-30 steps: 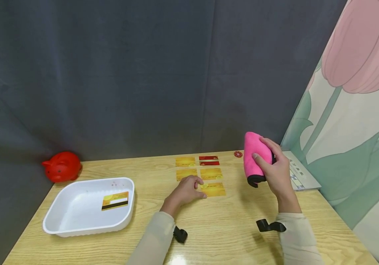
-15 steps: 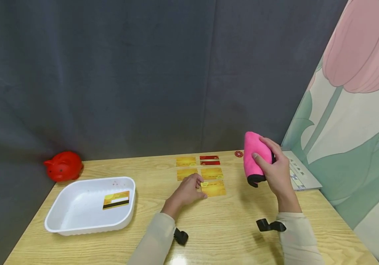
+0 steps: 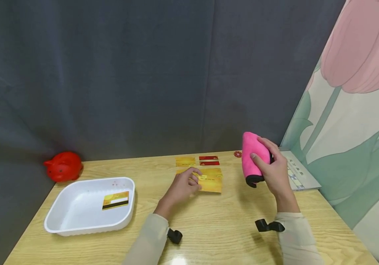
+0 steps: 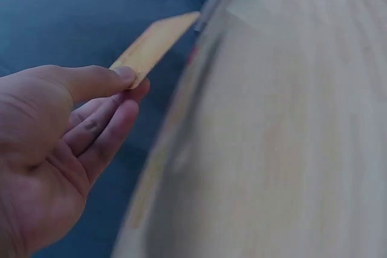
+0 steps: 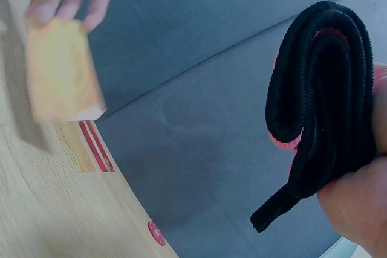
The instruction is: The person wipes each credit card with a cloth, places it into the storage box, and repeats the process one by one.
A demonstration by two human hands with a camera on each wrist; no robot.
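In the head view my left hand (image 3: pixel 181 188) pinches a gold bank card (image 3: pixel 211 184) by its left end. Thumb and fingertips meet on that card (image 4: pixel 158 43) in the left wrist view, where it stands clear of the tabletop. Behind it lie more cards on the wood: a gold one (image 3: pixel 185 161), a red striped one (image 3: pixel 209 160), and others partly covered by the hand and the raised card. My right hand (image 3: pixel 274 173) holds a folded pink cloth (image 3: pixel 253 154) with black edging above the table; its layered folds (image 5: pixel 326 83) face the right wrist camera.
A white tray (image 3: pixel 51 221) at the left contains one gold card (image 3: pixel 115 200) with a black stripe. Behind the tray sits a red piggy bank (image 3: pixel 64 166). A red poker chip (image 3: pixel 238 154) lies by the dark curtain (image 3: pixel 143 92), and a pale booklet (image 3: pixel 303 173) at the right.
The front gold card has come up off the table in my left hand, which has shifted slightly left. My right hand and the pink cloth have barely moved.
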